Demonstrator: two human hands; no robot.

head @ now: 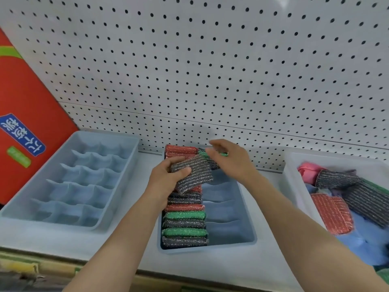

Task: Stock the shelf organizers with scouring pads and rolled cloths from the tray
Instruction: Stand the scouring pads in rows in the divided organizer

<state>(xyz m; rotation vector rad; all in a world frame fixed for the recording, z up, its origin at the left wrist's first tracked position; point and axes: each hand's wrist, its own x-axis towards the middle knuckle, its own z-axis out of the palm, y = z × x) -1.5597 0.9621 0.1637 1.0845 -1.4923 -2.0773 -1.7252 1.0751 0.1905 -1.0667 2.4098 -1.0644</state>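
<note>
Left hand [168, 178] grips dark scouring pad [192, 175]; right hand [229, 159] pinches green pad [207, 153] (box [27, 123] lettering illegible).

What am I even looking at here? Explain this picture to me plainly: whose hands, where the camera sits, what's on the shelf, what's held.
No machine: a person wears a camera on the head, looking down at both bare hands. The left hand grips a dark grey glittery scouring pad. The right hand pinches a green scouring pad. Below is the middle blue plastic organizer, its left column packed with red, green and grey pads. An unfilled blue organizer sits left; a white tray of pads and cloths sits right, before a white pegboard.
</note>
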